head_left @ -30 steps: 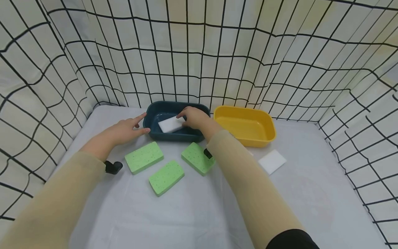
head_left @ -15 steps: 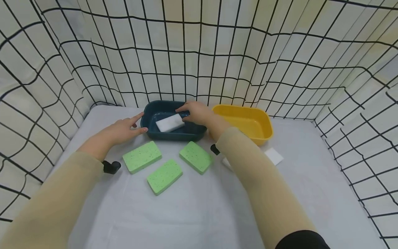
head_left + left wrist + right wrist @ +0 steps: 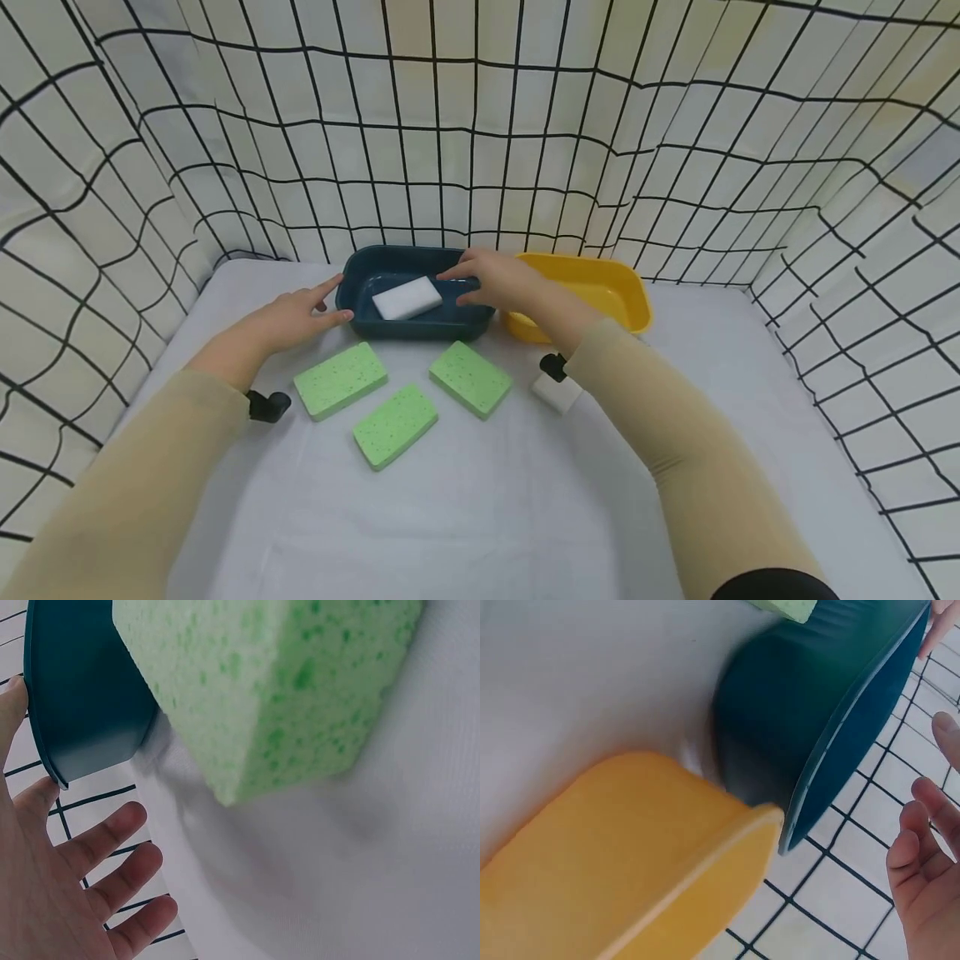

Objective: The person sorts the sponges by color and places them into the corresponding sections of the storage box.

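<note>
A white sponge [image 3: 407, 298] lies flat in the dark teal tub [image 3: 420, 328]. My left hand [image 3: 288, 319] rests its thumb and index finger against the tub's left end; in the left wrist view the other fingers stretch out loosely. Over the right end of the tub hovers my right hand [image 3: 498, 283], fingers parted and nothing between them, apart from the sponge. The right wrist view shows the same hand [image 3: 934, 862] just off the teal rim. In front of the tub lie three green speckled sponges, at left [image 3: 341, 381], middle [image 3: 395, 427] and right [image 3: 470, 379].
Right of the teal tub stands a yellow tub [image 3: 600, 292], partly covered by my right arm. Another white sponge [image 3: 557, 392] sits on the white cloth [image 3: 450, 525] beneath my right wrist. Black wire mesh [image 3: 472, 133] encloses the back and sides.
My right hand has let go of the white sponge, lifted and shifted right. The left hand keeps its place at the tub. The right forearm now hides the white sponge farthest right.
</note>
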The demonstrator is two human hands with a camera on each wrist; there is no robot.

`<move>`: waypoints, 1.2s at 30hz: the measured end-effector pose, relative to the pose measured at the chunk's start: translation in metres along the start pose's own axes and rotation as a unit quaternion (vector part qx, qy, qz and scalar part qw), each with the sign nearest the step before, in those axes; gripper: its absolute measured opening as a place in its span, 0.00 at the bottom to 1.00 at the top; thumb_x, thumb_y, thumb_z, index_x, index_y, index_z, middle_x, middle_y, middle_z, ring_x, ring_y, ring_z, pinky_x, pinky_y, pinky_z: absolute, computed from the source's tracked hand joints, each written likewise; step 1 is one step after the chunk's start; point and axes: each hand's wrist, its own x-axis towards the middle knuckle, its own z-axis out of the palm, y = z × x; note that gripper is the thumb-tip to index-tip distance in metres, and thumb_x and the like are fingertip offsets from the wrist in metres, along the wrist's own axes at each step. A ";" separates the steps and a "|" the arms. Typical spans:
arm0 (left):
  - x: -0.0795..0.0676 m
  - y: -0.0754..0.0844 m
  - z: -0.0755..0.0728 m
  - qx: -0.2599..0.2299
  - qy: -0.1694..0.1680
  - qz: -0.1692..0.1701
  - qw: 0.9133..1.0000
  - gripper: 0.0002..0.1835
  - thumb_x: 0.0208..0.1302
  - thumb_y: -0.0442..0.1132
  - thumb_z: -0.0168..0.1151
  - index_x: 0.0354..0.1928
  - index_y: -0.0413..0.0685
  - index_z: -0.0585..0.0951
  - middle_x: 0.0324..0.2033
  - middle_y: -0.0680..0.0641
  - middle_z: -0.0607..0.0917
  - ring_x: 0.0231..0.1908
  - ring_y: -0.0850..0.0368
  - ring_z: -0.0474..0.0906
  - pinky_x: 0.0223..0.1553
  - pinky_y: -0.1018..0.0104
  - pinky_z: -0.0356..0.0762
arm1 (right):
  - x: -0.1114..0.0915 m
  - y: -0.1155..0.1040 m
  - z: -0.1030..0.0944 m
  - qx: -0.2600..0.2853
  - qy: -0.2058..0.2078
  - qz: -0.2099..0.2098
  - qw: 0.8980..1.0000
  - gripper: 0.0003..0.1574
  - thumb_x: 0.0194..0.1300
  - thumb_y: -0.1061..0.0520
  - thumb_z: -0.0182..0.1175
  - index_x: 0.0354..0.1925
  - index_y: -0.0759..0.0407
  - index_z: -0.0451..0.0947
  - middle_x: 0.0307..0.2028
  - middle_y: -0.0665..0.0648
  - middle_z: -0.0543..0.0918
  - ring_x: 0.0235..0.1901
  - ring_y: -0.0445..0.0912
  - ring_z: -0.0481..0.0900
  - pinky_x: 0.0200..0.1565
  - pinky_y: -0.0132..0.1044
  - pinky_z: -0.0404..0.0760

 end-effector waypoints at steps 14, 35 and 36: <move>-0.003 0.000 -0.001 0.000 -0.003 -0.005 1.000 0.49 0.69 0.72 0.41 0.79 0.56 0.37 0.63 0.27 0.70 0.65 0.23 0.59 0.60 0.25 0.57 | -0.093 0.033 0.004 0.052 0.015 0.011 0.998 0.27 0.68 0.50 0.65 0.64 0.39 0.77 0.54 0.53 0.76 0.49 0.52 0.75 0.50 0.40 0.78; -0.003 0.000 -0.001 0.001 -0.004 0.002 1.000 0.52 0.65 0.78 0.37 0.79 0.59 0.35 0.63 0.28 0.70 0.63 0.24 0.62 0.58 0.25 0.59 | -0.239 0.115 0.039 0.089 0.018 0.167 0.982 0.33 0.62 0.46 0.70 0.65 0.43 0.76 0.57 0.53 0.76 0.48 0.52 0.76 0.47 0.48 0.82; -0.002 0.001 -0.001 0.001 -0.004 0.002 1.000 0.52 0.65 0.78 0.38 0.79 0.59 0.35 0.63 0.28 0.70 0.63 0.24 0.62 0.58 0.25 0.59 | -0.242 0.118 0.039 0.091 0.017 0.172 0.981 0.34 0.62 0.46 0.70 0.65 0.42 0.76 0.57 0.53 0.75 0.48 0.53 0.76 0.48 0.48 0.82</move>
